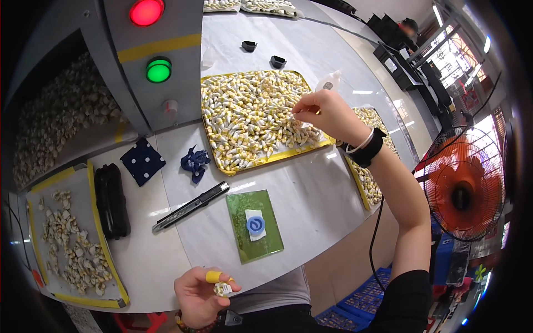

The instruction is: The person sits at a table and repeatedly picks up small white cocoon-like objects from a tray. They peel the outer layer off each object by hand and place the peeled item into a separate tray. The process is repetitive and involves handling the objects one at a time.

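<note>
In the head view, the left hand [195,298] is nearly closed, thumb against fingertips, pinching a small white-and-yellow piece [223,289]; a yellow band [213,277] wraps one finger just above that pinch; the piece sits at the very tips, its outer end left exposed; its finer detail is too small to make out.

The right hand [332,115], ahead and to the right of the left-hand pinch, is bent down over the near right part of a yellow-edged tray [252,164]; its thumb and forefinger are drawn close together, though I cannot tell whether anything is between them; directly below and to the left of those fingertips lie many loose white-and-yellow pieces [244,114], heaped across one another.

Each piece looks very light, likely firm enough for a fingertip pinch yet possibly easy to dent; the slim, smooth-looking shape may roll or slip if squeezed at a tapered end, so the thicker middle seems the better hold.

Between the two grips, nearer the left, lies a green plate [270,241] with a blue round piece [255,225] on it; a cutter knife [191,207] lies beyond the left pinch.
</note>
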### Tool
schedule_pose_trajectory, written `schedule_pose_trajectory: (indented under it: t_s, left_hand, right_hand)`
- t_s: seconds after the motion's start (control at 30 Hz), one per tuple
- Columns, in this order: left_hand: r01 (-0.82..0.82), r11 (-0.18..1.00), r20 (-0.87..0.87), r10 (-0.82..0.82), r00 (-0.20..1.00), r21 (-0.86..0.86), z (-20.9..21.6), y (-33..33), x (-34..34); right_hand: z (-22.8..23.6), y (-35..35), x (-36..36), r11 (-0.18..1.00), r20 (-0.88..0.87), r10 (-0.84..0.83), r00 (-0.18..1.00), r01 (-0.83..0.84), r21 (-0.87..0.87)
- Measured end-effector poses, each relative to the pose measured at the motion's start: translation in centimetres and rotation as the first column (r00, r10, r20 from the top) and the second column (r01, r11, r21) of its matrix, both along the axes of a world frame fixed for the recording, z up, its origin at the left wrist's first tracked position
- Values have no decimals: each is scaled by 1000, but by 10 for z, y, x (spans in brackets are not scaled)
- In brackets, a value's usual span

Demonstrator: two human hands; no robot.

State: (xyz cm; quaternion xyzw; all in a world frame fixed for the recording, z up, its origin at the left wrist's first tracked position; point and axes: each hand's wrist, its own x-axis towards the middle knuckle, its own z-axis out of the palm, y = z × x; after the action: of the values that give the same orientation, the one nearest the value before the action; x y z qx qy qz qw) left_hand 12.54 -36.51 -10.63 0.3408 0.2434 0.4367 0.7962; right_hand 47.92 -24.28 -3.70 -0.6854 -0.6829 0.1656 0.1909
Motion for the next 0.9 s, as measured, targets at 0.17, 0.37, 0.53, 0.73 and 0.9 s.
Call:
schedule_pose_trajectory:
  t_s: [0.17,0.37,0.53,0.73,0.9]
  left_hand:
    - [21,997,1,-21,1000,-80,-7,0,-4]
    - [-73,993,-33,70,997,-88,9,4,8]
    - [-4,994,-15,2,1000,-113,7,5,0]
    - [-10,986,-57,0,998,-164,12,6,0]
    - [66,972,-27,-74,997,-227,13,5,-5]
  right_hand:
    - [0,-8,5,994,58,11,998,-18,112]
    - [6,-25,-11,995,25,-21,999,19,98]
    - [16,-67,-59,999,-327,29,945,-42,-32]
    - [8,-108,-91,951,-308,290,906,-308,-12]
    - [-4,-117,-98,982,-270,160,949,-127,137]
